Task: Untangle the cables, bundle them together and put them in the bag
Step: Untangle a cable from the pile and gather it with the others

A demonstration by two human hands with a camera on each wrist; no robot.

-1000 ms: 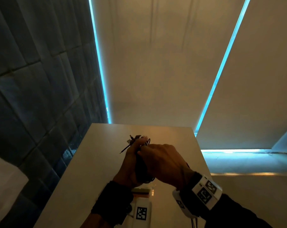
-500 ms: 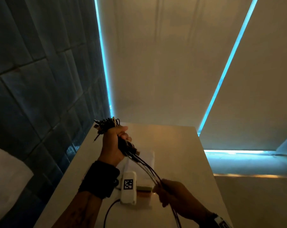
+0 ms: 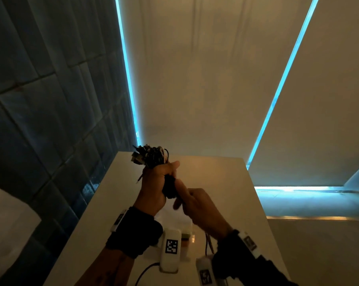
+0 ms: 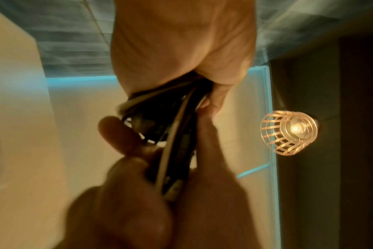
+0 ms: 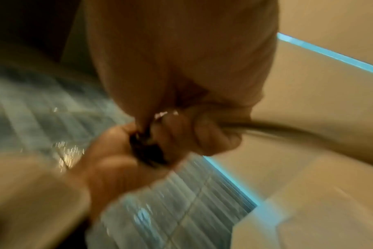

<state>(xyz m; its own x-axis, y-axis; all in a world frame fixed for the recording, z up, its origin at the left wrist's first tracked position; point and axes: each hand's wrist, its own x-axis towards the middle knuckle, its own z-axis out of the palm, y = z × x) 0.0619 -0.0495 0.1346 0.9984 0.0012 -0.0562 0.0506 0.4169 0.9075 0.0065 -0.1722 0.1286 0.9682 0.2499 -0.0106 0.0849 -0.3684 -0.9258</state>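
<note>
A: Head view?
B: Left hand (image 3: 154, 183) fists the cables (image 3: 151, 156) upright above the worktop (image 3: 226, 182), likely keeping plug ends even; right hand (image 3: 197, 205) closes on the strands just below.
A: Left wrist view?
B: Adds separate strands crossing between both fists.
A: Right wrist view?
B: Blurred; shows a tail trailing from the right fist.

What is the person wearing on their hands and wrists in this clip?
Both hands are bare. The left hand has a wide black wrist wrap carrying a white box with a black-and-white square marker, and a dark cable trails from the box. The right hand has a dark sleeve and a strap with similar white marker tags.
</note>
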